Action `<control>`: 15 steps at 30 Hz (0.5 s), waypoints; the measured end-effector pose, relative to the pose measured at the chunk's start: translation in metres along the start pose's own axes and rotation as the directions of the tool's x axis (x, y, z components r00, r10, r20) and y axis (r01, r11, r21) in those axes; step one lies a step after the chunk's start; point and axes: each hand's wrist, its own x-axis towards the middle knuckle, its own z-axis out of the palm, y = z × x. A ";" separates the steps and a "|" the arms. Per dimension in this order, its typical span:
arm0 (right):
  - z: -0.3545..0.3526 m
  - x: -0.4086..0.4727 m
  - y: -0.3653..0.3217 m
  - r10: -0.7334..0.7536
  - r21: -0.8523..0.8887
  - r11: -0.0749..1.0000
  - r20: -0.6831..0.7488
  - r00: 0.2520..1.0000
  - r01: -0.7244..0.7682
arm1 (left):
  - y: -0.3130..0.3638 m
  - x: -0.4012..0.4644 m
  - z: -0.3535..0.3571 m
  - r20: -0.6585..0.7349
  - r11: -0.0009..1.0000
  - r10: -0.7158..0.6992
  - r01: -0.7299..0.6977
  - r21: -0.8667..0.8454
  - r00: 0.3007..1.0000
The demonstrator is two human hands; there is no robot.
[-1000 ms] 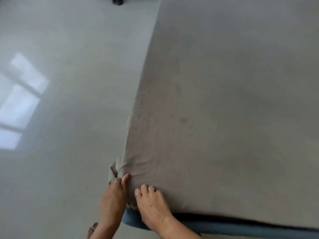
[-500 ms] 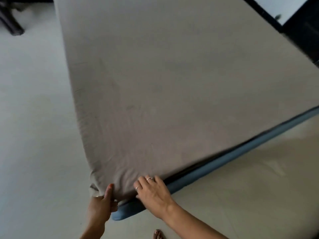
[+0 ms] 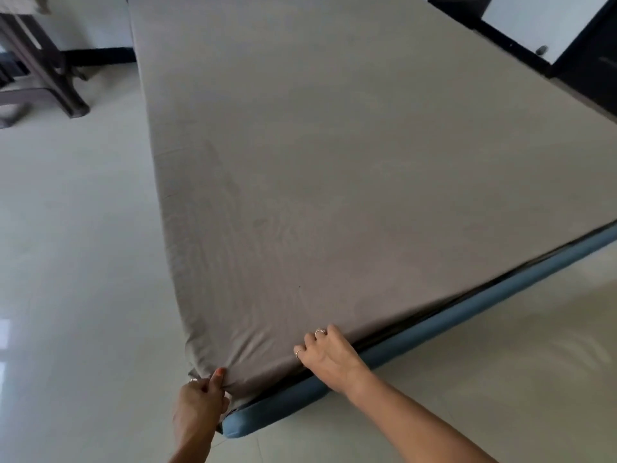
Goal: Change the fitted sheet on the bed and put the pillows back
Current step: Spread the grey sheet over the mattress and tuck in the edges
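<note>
A grey-brown fitted sheet (image 3: 320, 168) covers the whole top of the mattress. At the near corner my left hand (image 3: 200, 402) grips a bunch of the sheet's edge, thumb on top. My right hand (image 3: 329, 357) lies a little further along the near edge, its fingers curled over the sheet's hem and tucked under the mattress side. Below the sheet the blue bed base (image 3: 434, 332) shows along that edge. No pillows are in view.
Pale glossy floor tiles (image 3: 73, 248) surround the bed on the left and right. A dark wooden piece of furniture (image 3: 43, 78) stands at the far left. Dark cabinet fronts and a white panel (image 3: 547, 25) line the far right.
The view has swung right and up, showing the bed's full length. My right hand has slid further right along the near edge; my left still grips the corner.
</note>
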 end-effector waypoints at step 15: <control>-0.001 -0.008 -0.004 -0.030 0.170 0.985 -0.083 0.996 0.043 | -0.022 -0.005 -0.012 0.042 0.981 0.034 -0.041 0.190 0.999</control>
